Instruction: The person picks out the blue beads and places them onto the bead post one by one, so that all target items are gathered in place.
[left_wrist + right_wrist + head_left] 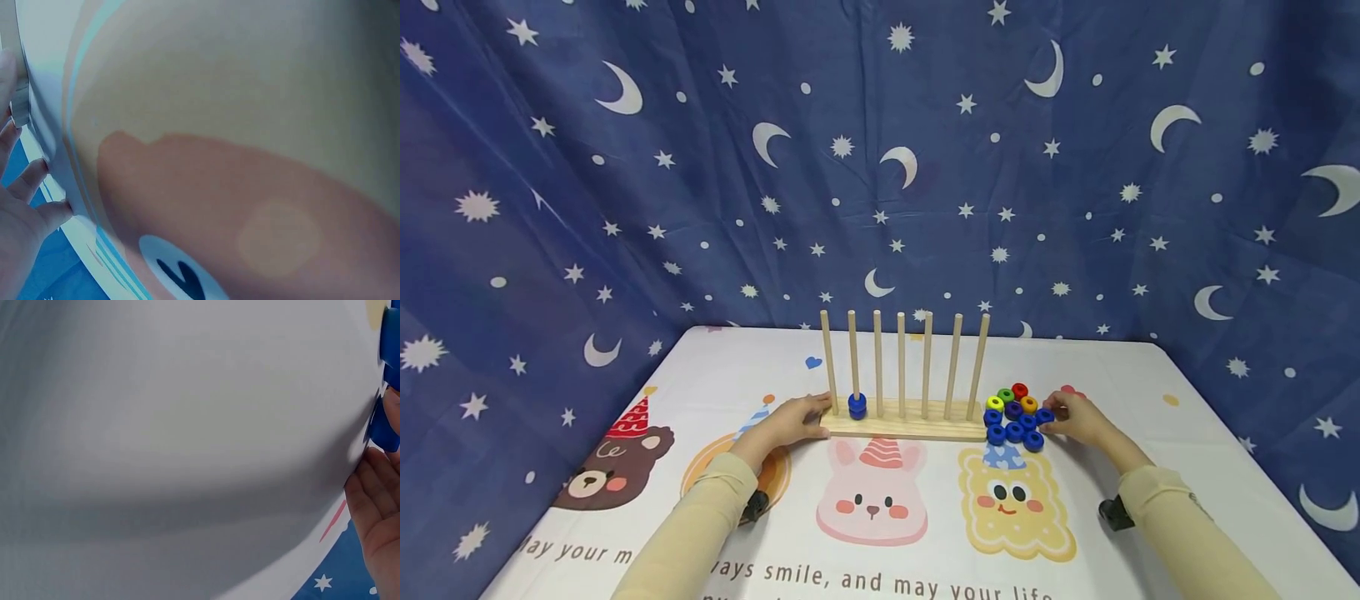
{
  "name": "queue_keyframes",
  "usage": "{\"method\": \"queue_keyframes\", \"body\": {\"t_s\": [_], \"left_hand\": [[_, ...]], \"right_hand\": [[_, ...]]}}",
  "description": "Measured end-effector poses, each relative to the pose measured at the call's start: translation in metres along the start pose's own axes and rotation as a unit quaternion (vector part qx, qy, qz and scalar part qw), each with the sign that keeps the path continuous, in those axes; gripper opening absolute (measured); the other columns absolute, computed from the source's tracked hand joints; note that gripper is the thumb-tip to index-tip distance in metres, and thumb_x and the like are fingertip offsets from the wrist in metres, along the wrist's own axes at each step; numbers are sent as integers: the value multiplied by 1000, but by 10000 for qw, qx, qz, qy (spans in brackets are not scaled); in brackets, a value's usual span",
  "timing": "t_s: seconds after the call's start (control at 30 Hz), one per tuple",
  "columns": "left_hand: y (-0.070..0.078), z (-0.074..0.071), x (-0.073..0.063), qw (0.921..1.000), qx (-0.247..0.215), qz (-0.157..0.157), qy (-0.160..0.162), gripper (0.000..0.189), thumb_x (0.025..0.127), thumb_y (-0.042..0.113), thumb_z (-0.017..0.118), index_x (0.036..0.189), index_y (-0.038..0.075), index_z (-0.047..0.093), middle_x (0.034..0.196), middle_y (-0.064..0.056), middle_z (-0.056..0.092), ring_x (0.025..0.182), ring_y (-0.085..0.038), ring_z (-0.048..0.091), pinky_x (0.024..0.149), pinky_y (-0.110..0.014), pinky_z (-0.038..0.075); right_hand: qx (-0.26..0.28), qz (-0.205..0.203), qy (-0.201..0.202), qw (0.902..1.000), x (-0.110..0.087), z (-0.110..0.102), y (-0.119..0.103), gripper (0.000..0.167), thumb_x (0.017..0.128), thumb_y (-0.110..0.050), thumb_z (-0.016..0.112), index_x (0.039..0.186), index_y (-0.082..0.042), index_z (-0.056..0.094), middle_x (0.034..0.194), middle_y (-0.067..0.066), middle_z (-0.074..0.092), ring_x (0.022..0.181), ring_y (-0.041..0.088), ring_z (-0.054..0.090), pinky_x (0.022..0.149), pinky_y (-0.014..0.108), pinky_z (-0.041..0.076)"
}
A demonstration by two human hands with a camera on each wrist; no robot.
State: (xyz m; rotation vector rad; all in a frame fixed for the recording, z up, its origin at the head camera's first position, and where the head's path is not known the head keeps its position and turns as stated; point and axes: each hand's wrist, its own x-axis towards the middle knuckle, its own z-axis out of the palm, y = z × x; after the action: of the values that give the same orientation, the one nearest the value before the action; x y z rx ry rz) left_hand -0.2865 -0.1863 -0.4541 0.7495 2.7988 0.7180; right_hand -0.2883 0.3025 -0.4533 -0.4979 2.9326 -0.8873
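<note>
A wooden peg rack (904,427) with several upright dowels stands at mid-table. Two blue rings (857,407) are stacked on its second dowel from the left. My left hand (792,422) grips the left end of the rack's base, thumb at the front edge and fingers towards the back; in the left wrist view a corner of the base (20,106) shows between them. At the right end of the rack, my right hand (1081,420) pinches a blue ring (1044,416) at the edge of a cluster of rings. In the right wrist view this blue ring (382,428) is partly hidden by the thumb.
Beside the rack's right end lie several loose blue rings (1015,432), with a red ring (1019,390), green ring (1005,395), yellow ring (995,404) and orange ring (1028,405) behind. A printed white tablecloth (940,500) covers the table; a starry blue curtain (880,183) hangs behind.
</note>
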Motion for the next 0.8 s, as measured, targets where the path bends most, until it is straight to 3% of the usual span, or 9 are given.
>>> {"method": "queue_keyframes", "body": {"t_s": [0.33,0.8], "left_hand": [[2,-1,-1,9999,32,138,52,58,84,23,69,132,-6,50,143,-22,43,132,-44,38,111,-54,30],[-4,3,2,9998,-4,160,76,59,84,23,70,131,-6,51,143,-21,44,133,-42,38,111,-53,30]], "right_hand": [[-34,-43,-100,9999,2,-5,-1,27,75,-4,75,91,7,57,91,21,65,92,37,64,88,53,51],[55,193,123,9997,-3,-9,-2,27,78,-2,71,99,9,57,98,27,65,95,40,64,87,53,52]]}}
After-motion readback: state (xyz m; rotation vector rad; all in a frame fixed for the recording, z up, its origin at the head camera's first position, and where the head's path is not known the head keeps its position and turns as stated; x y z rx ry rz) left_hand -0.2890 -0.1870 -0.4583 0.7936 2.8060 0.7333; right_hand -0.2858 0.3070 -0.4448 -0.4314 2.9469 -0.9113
